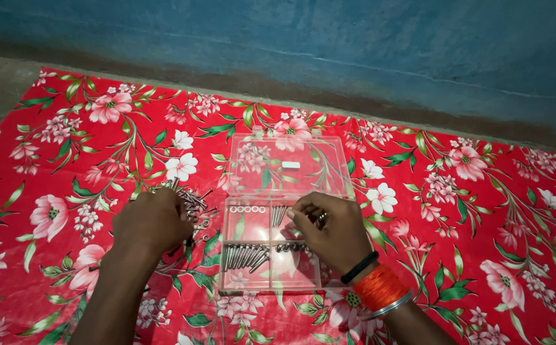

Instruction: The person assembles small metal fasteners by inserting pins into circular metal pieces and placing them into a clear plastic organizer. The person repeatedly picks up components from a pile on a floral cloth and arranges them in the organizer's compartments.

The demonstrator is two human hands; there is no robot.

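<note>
Red floral cloth (456,211) on floor, blue wall (354,38) behind. Left hand (152,222) clenched over loose metal screws (195,201); right hand (329,231) fingers pinching small metal part over clear plastic compartment box (252,220).

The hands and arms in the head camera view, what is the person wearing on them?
Both arms are bare, with no sleeves showing. The left hand and its wrist carry nothing. The right hand has a thin black band at the wrist, then a wide stack of orange bangles, then a slim silver bangle further up the forearm. No gloves.
</note>
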